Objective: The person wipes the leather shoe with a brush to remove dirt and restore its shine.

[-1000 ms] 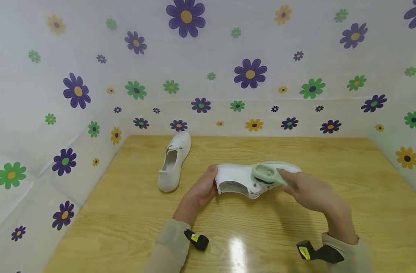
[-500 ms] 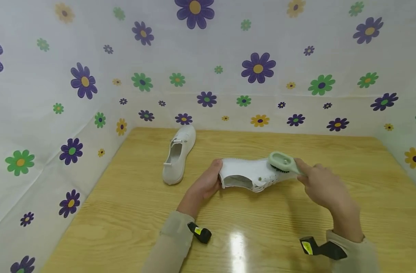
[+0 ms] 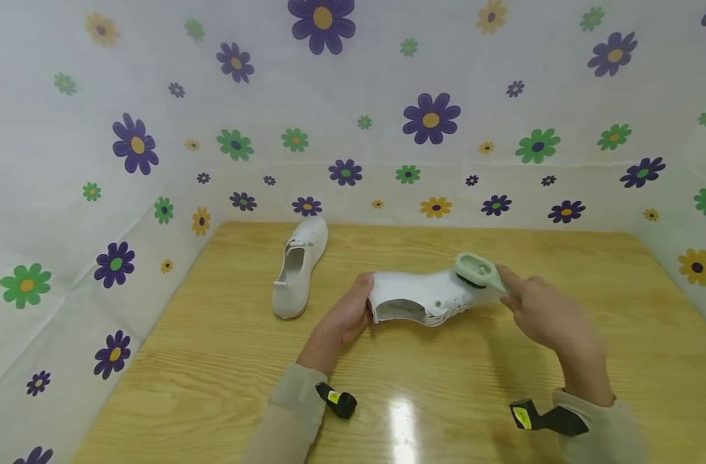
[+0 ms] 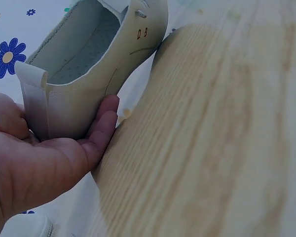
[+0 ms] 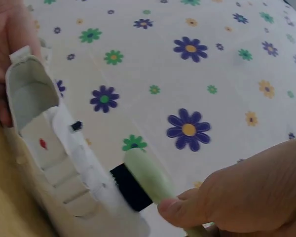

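My left hand [image 3: 350,312] grips a white shoe [image 3: 408,290] by its heel, the shoe turned on its side with the opening toward me. In the left wrist view, the fingers [image 4: 101,131] curl under the heel of the shoe [image 4: 84,98]. My right hand [image 3: 544,316] holds a pale green brush [image 3: 477,267] by the handle. Dark bristles [image 5: 130,187] of the brush are right at the shoe's upper near the toe in the right wrist view. The toe is partly hidden behind the brush and right hand.
A second white shoe [image 3: 297,270] lies on the wooden table [image 3: 214,361] to the left, its toe pointing to the back. A white flower-patterned sheet [image 3: 353,84] encloses the table's back and sides. Black camera mounts [image 3: 338,401] sit at both sleeves.
The brush in my right hand has moved from beside the shoe's laces toward its toe. My left hand keeps hold of the heel; the view has shifted slightly.
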